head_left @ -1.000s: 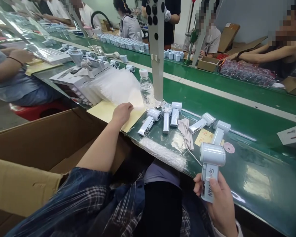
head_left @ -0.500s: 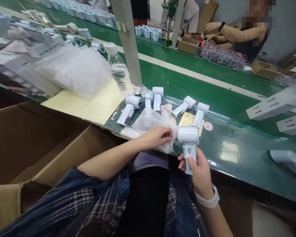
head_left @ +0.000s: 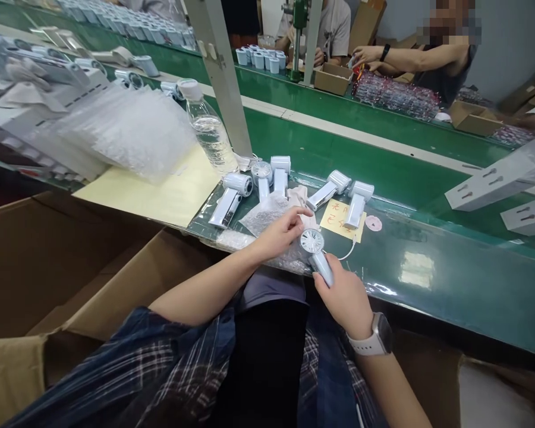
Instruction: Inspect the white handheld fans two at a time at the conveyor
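A light-blue handheld fan (head_left: 312, 242) is in my right hand (head_left: 345, 294), whose fingers wrap its handle. Its round grille faces up toward me. My left hand (head_left: 282, 233) is just left of the fan head, index finger stretched out and the other fingers loosely bent, with nothing visible in it. Under and beside it are a crumpled clear bubble bag (head_left: 265, 215) and a pale cloth (head_left: 298, 196). Several similar fans lie behind, among them one fan (head_left: 228, 202) at the left and another fan (head_left: 359, 203) on a yellow handwritten note (head_left: 339, 221).
A water bottle (head_left: 211, 139) stands by a metal post (head_left: 223, 77). Clear bags (head_left: 134, 128) are piled on yellow paper (head_left: 147, 196) at the left. A white cable (head_left: 351, 249) lies near my right hand. White boxes (head_left: 481, 187) stand at the right. Co-workers sit across the green conveyor (head_left: 339, 145).
My right hand has turned the fan from side-on to grille up and brought it left, closer to my left hand. My left index finger has stretched out. The view has shifted slightly.
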Demonstrator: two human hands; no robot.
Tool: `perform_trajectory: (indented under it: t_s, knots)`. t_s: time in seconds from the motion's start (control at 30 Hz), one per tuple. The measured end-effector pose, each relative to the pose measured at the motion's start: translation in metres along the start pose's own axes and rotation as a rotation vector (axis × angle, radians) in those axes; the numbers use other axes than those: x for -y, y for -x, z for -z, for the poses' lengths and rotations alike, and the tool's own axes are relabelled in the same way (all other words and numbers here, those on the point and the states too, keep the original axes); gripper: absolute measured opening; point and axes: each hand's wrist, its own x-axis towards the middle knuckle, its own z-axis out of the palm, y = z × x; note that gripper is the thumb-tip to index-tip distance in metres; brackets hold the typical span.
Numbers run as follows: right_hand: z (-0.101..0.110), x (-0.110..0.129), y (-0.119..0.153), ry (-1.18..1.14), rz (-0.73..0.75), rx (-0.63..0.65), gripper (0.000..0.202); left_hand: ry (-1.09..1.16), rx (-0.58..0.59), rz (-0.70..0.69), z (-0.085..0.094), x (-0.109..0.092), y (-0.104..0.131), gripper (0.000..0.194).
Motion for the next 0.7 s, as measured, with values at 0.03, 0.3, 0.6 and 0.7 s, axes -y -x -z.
perform_trajectory:
  t_s: [0.03, 0.3, 0.6, 0.7]
  knots:
    - [-0.001, 0.002, -0.001, 0.032, 0.009, -0.005, 0.042, -0.187, 0.002, -0.118, -0.002, -0.006, 0.006, 0.032]
    - [-0.003, -0.013, -0.002, -0.937, 0.029, 0.042, 0.034, -1.052, 0.356, -0.749, -0.024, -0.054, 0.047, 0.038]
    - [0.031, -0.024, 0.04, -0.905, 0.22, 0.102, 0.046, 0.012, 0.293, -0.5, 0.008, -0.096, 0.058, 0.041]
    - [0.028, -0.031, 0.04, -0.835, 0.233, -0.267, 0.019, 0.171, 0.224, -0.479, 0.024, -0.104, 0.06, 0.046]
